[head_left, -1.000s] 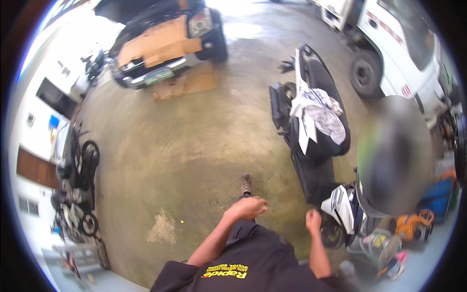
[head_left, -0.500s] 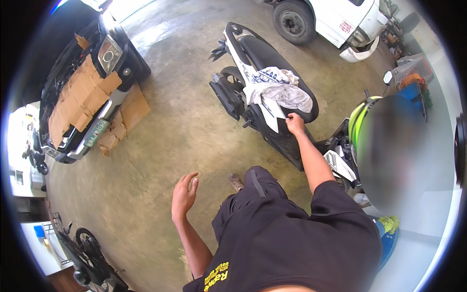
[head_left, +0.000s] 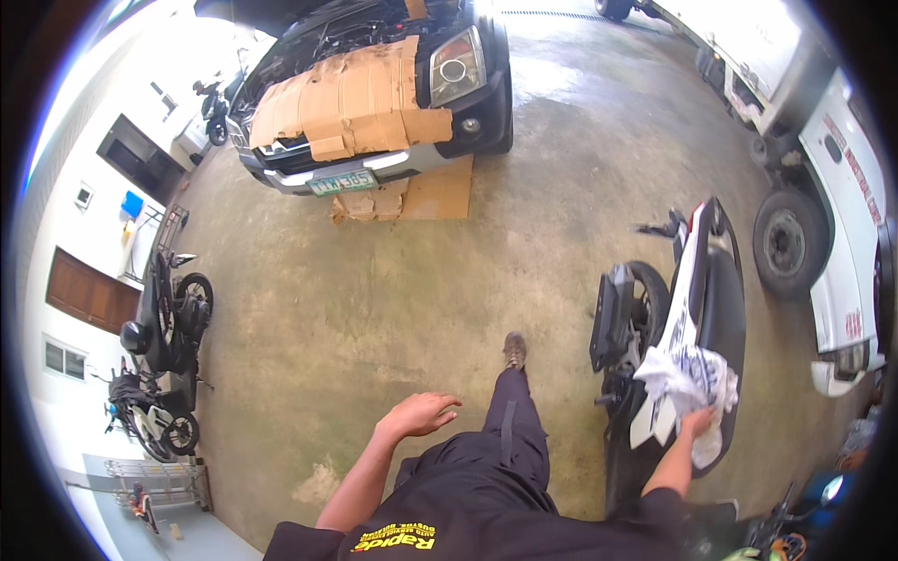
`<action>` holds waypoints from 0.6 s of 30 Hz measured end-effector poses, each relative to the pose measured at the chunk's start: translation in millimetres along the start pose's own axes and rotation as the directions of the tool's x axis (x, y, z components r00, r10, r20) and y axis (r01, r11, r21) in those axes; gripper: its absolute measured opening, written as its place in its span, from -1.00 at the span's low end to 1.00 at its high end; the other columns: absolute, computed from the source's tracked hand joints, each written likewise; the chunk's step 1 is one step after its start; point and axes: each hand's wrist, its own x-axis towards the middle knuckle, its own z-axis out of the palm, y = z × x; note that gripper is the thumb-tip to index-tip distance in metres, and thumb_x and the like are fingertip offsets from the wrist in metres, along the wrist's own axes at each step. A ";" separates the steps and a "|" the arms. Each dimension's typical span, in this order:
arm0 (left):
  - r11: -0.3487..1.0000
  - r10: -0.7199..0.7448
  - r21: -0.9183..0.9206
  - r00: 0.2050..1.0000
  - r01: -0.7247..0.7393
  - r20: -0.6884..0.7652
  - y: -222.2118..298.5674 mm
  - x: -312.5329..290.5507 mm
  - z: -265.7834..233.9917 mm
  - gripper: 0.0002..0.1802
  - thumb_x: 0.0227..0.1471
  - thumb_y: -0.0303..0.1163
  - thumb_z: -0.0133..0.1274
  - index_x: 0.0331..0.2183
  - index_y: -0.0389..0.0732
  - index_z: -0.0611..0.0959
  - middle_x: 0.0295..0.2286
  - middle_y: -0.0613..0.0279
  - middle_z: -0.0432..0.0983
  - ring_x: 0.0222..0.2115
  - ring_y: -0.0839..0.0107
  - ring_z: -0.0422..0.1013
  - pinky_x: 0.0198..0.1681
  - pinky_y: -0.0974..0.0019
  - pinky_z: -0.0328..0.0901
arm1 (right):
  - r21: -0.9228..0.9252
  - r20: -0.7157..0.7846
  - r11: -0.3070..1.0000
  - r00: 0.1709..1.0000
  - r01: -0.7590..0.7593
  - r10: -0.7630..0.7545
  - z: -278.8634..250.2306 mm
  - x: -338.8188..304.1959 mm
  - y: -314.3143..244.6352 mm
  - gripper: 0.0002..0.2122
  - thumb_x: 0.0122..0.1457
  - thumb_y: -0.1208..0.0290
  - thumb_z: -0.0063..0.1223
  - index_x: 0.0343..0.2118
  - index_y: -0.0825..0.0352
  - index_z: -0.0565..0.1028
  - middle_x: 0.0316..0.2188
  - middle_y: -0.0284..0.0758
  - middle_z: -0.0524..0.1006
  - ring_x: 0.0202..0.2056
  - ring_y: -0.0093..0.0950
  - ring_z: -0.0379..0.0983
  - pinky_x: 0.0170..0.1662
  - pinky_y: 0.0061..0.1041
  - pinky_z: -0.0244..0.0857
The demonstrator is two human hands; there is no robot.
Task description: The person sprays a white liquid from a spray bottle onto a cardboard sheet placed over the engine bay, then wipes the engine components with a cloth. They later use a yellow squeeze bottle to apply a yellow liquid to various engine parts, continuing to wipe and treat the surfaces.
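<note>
A bunched white cloth [head_left: 690, 374] with dark printing lies over the seat of a white-and-black motorcycle [head_left: 687, 294] on my right. My right hand [head_left: 697, 423] is closed on the near part of this cloth, with some of it hanging beside my wrist; the fingertips are partly hidden in the folds. Out in front of my body, my left hand [head_left: 421, 414] holds nothing. Its fingers are stretched out and slightly curved, over the concrete floor.
Ahead stands a vehicle with its hood raised and a cardboard sheet [head_left: 341, 98] over its front. More cardboard [head_left: 440, 192] lies beneath it. A white truck [head_left: 847, 215] is at the right. Parked motorcycles [head_left: 168, 318] and a ladder [head_left: 154, 481] line the left wall.
My view has swung left, so the vehicle now sits ahead and the motorcycle farther right. My right hand has moved from the seat's edge onto the cloth and closed on it.
</note>
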 end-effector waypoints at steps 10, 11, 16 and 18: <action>0.944 0.303 -0.125 0.952 -0.306 -0.048 64.9 256.5 -165.4 -0.41 0.43 -0.21 0.21 0.38 -0.09 0.57 0.24 -0.08 0.62 0.24 -0.17 0.55 0.30 -0.16 0.48 | 0.493 -0.229 0.772 0.916 0.401 -0.329 -121.0 -177.9 -327.8 -0.58 0.24 0.56 0.44 0.13 0.55 0.61 -0.05 -0.12 0.73 -0.02 -0.22 0.68 0.17 -0.22 0.50; 0.940 0.279 -0.161 0.950 -0.300 -0.142 67.0 270.6 -178.6 -0.39 0.41 -0.26 0.23 0.40 -0.07 0.54 0.25 -0.09 0.61 0.24 -0.18 0.55 0.30 -0.15 0.47 | 0.644 -0.154 0.618 0.868 0.451 -0.472 -146.3 -196.7 -390.4 -0.64 0.20 0.61 0.42 0.05 0.50 0.62 -0.10 -0.18 0.71 -0.07 -0.30 0.67 0.11 -0.27 0.50; 0.818 0.271 -0.285 0.772 -0.500 -0.575 24.0 340.6 -287.8 -0.26 0.20 -0.59 0.29 0.38 -0.05 0.58 0.26 -0.08 0.59 0.29 -0.22 0.51 0.35 -0.12 0.46 | 0.848 0.067 0.216 0.306 0.485 -0.950 -295.1 -276.6 -663.5 -0.62 -0.02 0.61 0.57 -0.13 0.37 0.63 -0.22 -0.17 0.71 -0.14 -0.37 0.71 0.02 -0.36 0.54; 0.884 0.223 -0.224 0.792 -0.410 -0.568 -19.2 356.4 -360.4 -0.22 0.08 -0.72 0.29 0.32 -0.06 0.64 0.25 -0.06 0.59 0.30 -0.22 0.49 0.36 -0.11 0.44 | 0.750 0.010 0.112 0.158 0.652 -0.987 -340.0 -287.1 -744.5 -0.59 -0.02 0.56 0.61 -0.09 0.35 0.64 -0.20 -0.16 0.73 -0.12 -0.25 0.75 0.02 -0.30 0.56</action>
